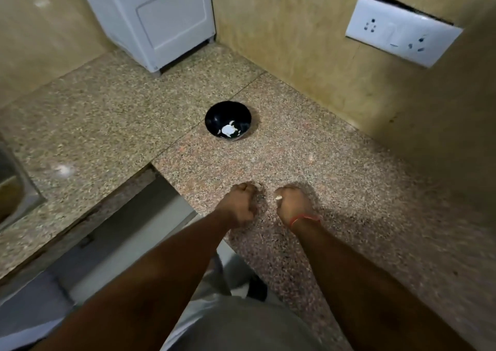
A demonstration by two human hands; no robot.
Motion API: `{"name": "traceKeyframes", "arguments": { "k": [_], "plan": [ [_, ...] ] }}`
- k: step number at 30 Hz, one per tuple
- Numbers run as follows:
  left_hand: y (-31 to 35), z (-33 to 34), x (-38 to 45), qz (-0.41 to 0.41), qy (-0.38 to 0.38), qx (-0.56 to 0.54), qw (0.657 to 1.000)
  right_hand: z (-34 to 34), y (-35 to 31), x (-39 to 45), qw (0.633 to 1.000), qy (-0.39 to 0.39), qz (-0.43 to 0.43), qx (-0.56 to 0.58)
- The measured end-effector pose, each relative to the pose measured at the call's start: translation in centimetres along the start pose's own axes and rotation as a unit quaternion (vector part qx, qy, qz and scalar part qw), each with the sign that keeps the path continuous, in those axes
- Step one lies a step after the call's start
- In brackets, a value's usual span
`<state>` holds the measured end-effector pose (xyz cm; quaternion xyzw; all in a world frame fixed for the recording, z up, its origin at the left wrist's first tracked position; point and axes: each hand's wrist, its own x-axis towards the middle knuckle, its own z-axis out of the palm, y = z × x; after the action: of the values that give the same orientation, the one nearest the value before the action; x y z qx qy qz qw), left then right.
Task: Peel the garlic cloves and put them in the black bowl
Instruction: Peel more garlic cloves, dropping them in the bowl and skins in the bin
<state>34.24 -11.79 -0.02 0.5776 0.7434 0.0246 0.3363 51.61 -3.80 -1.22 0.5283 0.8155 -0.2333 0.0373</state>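
Two hands work low over the tabletop (335, 163): right hand (294, 203) pinches a garlic clove (278, 197); left hand (239, 203) curled, contents hidden. Black bowl (214, 114), well apart ahead, holds white cloves, probably clear of falling skins.

A speckled granite counter (295, 163) fills the corner between two mottled yellow-tan walls (281, 23). Behind the counter stands a white appliance (158, 15). To its right, a white switch-and-socket plate (402, 35) hangs tilted. At its left edge sits a steel sink (13, 187).
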Motion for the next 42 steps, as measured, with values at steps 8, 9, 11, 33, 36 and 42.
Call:
{"name": "traceKeyframes", "arguments": {
  "k": [8,9,11,33,36,42],
  "plan": [
    [-0.9,-1.3,2.8,0.029,0.025,-0.011,0.999,0.1,-0.4,3.0,0.999,-0.005,-0.011,-0.041],
    [-1.2,-1.6,3.0,0.026,0.021,-0.01,0.999,-0.1,-0.6,3.4,1.0,0.001,-0.011,-0.029],
    [-2.2,-2.5,3.9,0.015,0.015,0.003,1.0,-0.8,-1.5,4.6,1.0,0.023,-0.01,0.014],
    [-8.9,-5.6,8.3,0.012,0.081,0.008,0.997,-4.2,-11.8,17.6,0.963,0.126,-0.073,0.229],
    [-8.3,-4.8,8.4,0.027,0.077,0.025,0.996,-3.2,-9.2,14.9,0.963,0.116,-0.056,0.236],
    [-5.3,-2.5,7.6,0.084,0.095,-0.002,0.992,-0.9,-3.6,10.3,0.985,0.003,-0.046,0.166]
  ]
}}
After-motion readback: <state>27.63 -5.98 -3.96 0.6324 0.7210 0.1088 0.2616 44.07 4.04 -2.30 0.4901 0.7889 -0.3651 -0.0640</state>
